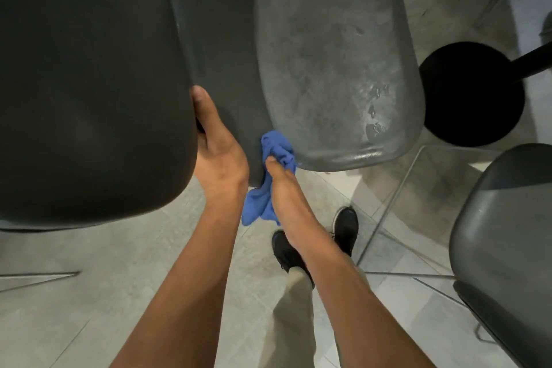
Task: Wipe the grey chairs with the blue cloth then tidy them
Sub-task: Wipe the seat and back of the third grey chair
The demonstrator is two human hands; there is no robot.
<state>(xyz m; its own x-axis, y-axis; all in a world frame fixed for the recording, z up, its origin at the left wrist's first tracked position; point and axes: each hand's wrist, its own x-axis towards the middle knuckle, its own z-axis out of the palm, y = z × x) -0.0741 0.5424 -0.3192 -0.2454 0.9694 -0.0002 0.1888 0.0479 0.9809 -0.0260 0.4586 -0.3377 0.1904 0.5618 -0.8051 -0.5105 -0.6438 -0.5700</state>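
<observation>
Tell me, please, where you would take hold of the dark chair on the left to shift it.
I would grip the chair by the rounded right edge of its back, coming from the right. The left hand already holds there, thumb on the near face and fingers curled behind; that edge looks thin enough to wrap.

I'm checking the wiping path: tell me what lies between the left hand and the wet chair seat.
In the head view, the blue cloth, gripped by the right hand, lies between the left hand and the wet chair seat.
</observation>
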